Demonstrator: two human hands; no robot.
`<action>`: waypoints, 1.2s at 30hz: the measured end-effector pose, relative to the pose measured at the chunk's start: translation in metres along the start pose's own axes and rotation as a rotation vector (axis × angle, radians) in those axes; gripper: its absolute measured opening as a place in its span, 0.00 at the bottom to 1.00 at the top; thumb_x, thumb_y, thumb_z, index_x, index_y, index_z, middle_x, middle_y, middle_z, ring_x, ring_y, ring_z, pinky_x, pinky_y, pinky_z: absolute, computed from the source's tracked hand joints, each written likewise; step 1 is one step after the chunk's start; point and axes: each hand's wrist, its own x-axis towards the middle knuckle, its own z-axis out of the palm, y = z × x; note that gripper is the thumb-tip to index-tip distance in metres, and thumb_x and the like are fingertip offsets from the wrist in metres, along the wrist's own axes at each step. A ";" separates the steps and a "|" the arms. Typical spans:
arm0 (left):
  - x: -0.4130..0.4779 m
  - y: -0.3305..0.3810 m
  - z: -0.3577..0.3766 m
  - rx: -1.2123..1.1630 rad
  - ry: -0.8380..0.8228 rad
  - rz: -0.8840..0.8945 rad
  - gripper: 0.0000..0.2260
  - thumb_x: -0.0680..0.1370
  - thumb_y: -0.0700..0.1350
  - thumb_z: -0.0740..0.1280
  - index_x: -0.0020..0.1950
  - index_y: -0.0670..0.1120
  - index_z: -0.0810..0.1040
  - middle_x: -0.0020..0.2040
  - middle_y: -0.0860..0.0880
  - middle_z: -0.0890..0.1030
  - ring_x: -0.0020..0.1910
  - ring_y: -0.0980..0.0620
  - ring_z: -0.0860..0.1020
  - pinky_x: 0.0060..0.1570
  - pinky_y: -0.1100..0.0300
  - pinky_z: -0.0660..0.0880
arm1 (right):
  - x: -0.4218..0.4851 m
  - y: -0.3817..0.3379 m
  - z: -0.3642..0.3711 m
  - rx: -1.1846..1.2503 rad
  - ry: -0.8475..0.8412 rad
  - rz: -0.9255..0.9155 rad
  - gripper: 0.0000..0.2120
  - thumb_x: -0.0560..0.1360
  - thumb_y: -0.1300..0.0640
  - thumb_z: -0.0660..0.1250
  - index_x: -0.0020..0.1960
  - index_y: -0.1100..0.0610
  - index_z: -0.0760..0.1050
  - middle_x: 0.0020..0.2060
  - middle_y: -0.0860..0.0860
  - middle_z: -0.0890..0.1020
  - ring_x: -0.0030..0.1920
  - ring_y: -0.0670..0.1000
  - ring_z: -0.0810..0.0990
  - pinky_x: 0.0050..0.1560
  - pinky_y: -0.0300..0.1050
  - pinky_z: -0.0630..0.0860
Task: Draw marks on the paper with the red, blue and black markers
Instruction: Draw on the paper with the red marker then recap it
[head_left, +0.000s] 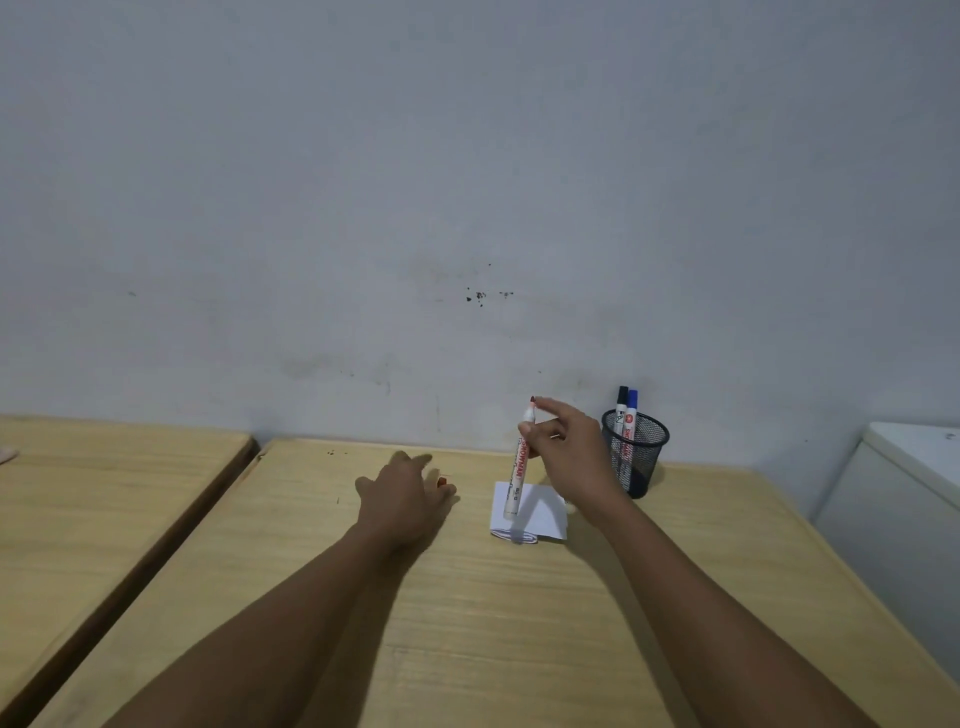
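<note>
My right hand (569, 457) holds a white marker with red lettering (518, 467) nearly upright, its uncapped red tip pointing up, over a small white paper (540, 512). The paper lies on the wooden table (467, 597) and has faint marks along its near edge. My left hand (405, 499) rests palm down on the table left of the paper. A small red cap (442, 481) shows at its fingertips; whether the fingers grip it is unclear. A black marker (622, 408) and a blue marker (631, 415) stand in a black mesh cup (635, 452).
The mesh cup stands at the back right of the table near the grey wall (467, 208). A second wooden table (104, 493) lies to the left across a dark gap. A white cabinet (904, 499) stands at the right.
</note>
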 end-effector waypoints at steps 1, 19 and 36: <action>-0.003 0.000 0.002 0.012 0.112 0.059 0.18 0.75 0.60 0.66 0.62 0.55 0.78 0.60 0.53 0.77 0.58 0.51 0.77 0.54 0.49 0.64 | 0.000 -0.001 -0.003 0.020 0.015 0.008 0.12 0.79 0.57 0.69 0.60 0.50 0.73 0.42 0.54 0.86 0.41 0.50 0.86 0.45 0.42 0.75; -0.040 0.031 0.024 0.221 -0.146 0.541 0.18 0.81 0.58 0.52 0.68 0.59 0.72 0.72 0.53 0.72 0.64 0.48 0.68 0.56 0.48 0.65 | 0.011 0.035 0.003 0.229 -0.057 0.184 0.09 0.81 0.56 0.65 0.57 0.61 0.76 0.38 0.54 0.84 0.35 0.50 0.81 0.36 0.46 0.77; -0.037 0.021 0.031 0.195 -0.198 0.541 0.20 0.81 0.60 0.51 0.73 0.61 0.66 0.76 0.56 0.65 0.71 0.50 0.63 0.62 0.46 0.61 | 0.038 0.098 0.030 -0.062 -0.105 0.004 0.04 0.76 0.61 0.69 0.42 0.59 0.79 0.39 0.56 0.85 0.39 0.50 0.84 0.38 0.42 0.78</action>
